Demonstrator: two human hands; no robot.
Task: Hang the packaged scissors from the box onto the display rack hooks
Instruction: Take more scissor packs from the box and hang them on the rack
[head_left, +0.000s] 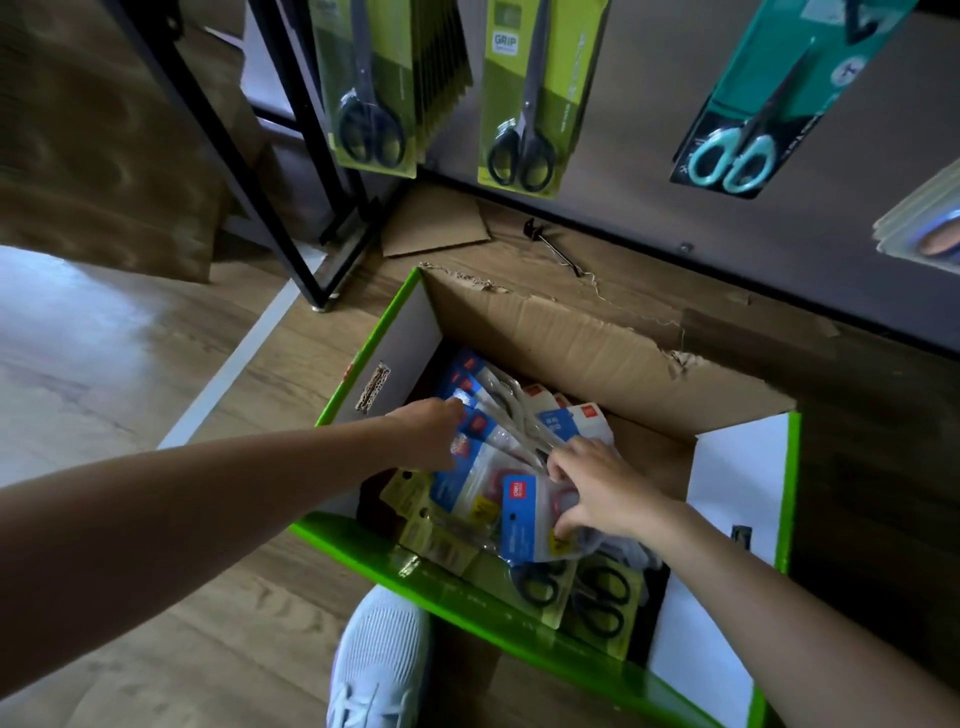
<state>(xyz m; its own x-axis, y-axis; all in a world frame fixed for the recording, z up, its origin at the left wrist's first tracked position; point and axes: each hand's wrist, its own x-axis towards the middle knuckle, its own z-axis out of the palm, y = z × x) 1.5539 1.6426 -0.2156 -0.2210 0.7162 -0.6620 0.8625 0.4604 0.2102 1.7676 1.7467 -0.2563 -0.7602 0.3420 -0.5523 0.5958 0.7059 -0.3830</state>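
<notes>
An open cardboard box (571, 338) with green edges stands on the floor, full of packaged scissors. Blue-and-white packs (519, 514) lie on top, with yellow-green packs of black scissors (597, 597) beneath at the near side. My left hand (431, 431) reaches into the box's left side, its fingers on a stack of blue packs (470, 415). My right hand (597, 488) grips a blue-and-white pack with red-handled scissors at the middle. Above, on the display rack, hang green packs (524, 104) and a teal pack (748, 114).
A loose hook (556, 244) lies on the wooden floor behind the box, beside a cardboard flap (436, 223). A black metal frame leg (291, 208) stands at the left. My light shoe (379, 660) is just in front of the box.
</notes>
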